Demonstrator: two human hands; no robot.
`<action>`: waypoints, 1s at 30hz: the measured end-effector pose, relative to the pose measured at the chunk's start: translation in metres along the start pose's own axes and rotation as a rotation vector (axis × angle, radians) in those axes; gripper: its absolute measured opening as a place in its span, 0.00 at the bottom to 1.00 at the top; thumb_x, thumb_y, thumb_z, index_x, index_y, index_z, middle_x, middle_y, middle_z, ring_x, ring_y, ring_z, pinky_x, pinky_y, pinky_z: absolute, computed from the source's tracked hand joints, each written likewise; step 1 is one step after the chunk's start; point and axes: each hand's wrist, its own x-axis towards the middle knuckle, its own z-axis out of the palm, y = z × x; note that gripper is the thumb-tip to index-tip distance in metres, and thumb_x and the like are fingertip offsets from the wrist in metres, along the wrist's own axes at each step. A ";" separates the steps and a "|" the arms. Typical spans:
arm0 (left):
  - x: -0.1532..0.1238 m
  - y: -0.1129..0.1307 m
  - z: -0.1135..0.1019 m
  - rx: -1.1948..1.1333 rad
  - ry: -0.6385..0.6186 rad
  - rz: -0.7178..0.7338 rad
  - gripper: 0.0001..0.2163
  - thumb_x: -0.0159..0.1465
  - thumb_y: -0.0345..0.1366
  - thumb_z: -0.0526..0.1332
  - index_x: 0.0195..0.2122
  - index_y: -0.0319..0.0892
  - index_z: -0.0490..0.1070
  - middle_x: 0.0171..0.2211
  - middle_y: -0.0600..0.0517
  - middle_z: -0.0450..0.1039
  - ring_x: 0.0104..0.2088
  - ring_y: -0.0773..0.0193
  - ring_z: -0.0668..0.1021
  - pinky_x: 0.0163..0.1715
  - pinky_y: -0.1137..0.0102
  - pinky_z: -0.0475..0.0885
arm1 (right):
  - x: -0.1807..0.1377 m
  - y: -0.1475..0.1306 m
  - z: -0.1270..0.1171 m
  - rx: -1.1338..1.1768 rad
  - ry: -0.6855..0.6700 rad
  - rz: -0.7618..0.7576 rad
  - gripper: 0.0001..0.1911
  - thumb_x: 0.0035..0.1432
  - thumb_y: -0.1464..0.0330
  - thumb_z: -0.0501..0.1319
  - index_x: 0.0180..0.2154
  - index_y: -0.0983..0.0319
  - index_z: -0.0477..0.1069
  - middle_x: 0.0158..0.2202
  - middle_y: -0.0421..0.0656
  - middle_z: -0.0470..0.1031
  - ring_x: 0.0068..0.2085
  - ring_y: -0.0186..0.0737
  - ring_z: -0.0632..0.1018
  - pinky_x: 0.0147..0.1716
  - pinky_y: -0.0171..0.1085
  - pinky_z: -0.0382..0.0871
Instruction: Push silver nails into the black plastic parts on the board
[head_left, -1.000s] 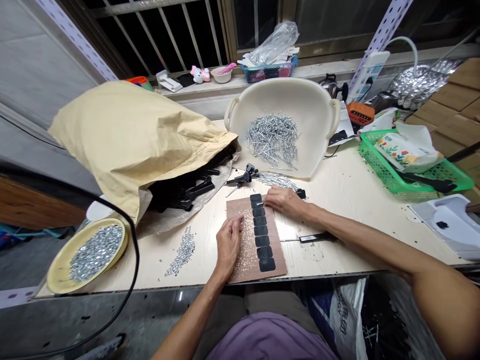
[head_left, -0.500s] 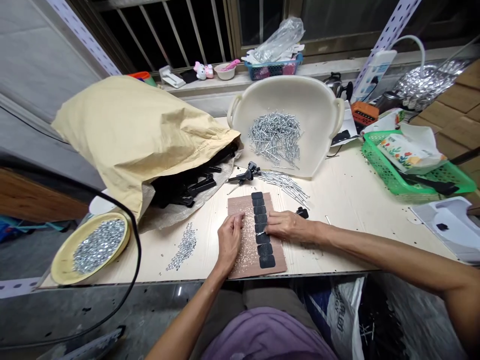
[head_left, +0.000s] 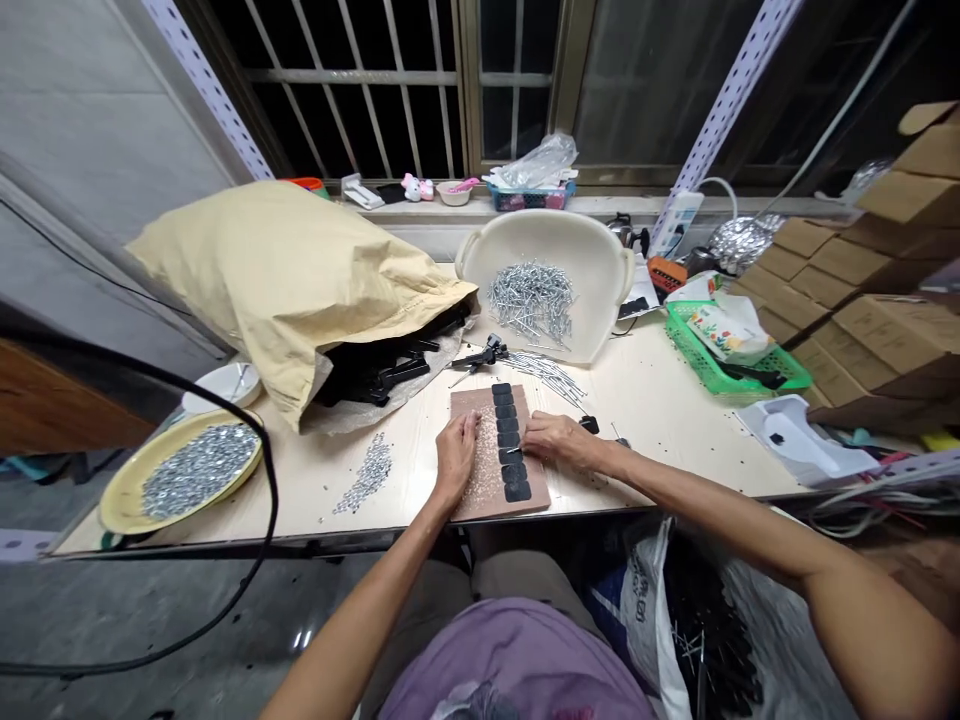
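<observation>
A brown board (head_left: 489, 495) lies near the table's front edge, with pale specks over its left part. Rounded black pads (head_left: 505, 412) run down it in a row. My left hand (head_left: 454, 458) rests on the board's left side, fingers curled in and thumb against them; anything inside is hidden. From the right, my right hand (head_left: 559, 440) reaches to the pads with its fingertips pinched together. A small silvery sliver (head_left: 513, 451) shows by those fingertips, too small to name. Right of this hand sits a small black part (head_left: 589, 424).
Long metal pins lie in a white basin (head_left: 600, 270) and loose before it (head_left: 551, 378). Small metal pieces fill a yellow bowl (head_left: 124, 497) and form a pile (head_left: 367, 472). A cloth sack (head_left: 300, 270) spills black parts (head_left: 390, 375). A green basket (head_left: 697, 372) stands right.
My view has tilted up and shifted, showing more window and the boxes at right. Both hands remain at the board, the right fingertips still by the pads.
</observation>
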 end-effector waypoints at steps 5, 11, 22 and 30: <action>0.001 -0.002 0.001 0.001 0.008 0.031 0.20 0.66 0.45 0.47 0.32 0.39 0.75 0.24 0.50 0.72 0.28 0.61 0.75 0.32 0.69 0.67 | -0.004 -0.001 -0.009 -0.058 0.035 0.111 0.14 0.65 0.65 0.50 0.35 0.63 0.71 0.32 0.43 0.71 0.36 0.36 0.69 0.34 0.33 0.63; -0.002 -0.002 0.002 -0.027 0.022 0.032 0.20 0.66 0.46 0.47 0.32 0.39 0.75 0.24 0.50 0.72 0.29 0.61 0.75 0.32 0.70 0.67 | -0.004 -0.003 -0.005 -0.075 0.052 0.109 0.15 0.65 0.65 0.50 0.34 0.64 0.72 0.32 0.45 0.71 0.37 0.37 0.69 0.35 0.34 0.64; -0.001 -0.004 0.001 0.004 0.015 0.006 0.20 0.66 0.46 0.47 0.36 0.39 0.75 0.24 0.50 0.72 0.27 0.62 0.73 0.30 0.70 0.66 | 0.023 0.019 -0.006 -0.108 0.074 0.104 0.19 0.67 0.67 0.45 0.32 0.65 0.71 0.31 0.44 0.70 0.32 0.36 0.69 0.32 0.35 0.65; 0.000 -0.004 0.001 -0.002 -0.013 0.013 0.19 0.65 0.47 0.49 0.34 0.40 0.75 0.27 0.50 0.74 0.29 0.61 0.74 0.32 0.70 0.66 | -0.051 -0.016 -0.020 -0.162 0.047 0.259 0.13 0.65 0.65 0.50 0.41 0.64 0.70 0.36 0.47 0.70 0.39 0.39 0.69 0.35 0.36 0.67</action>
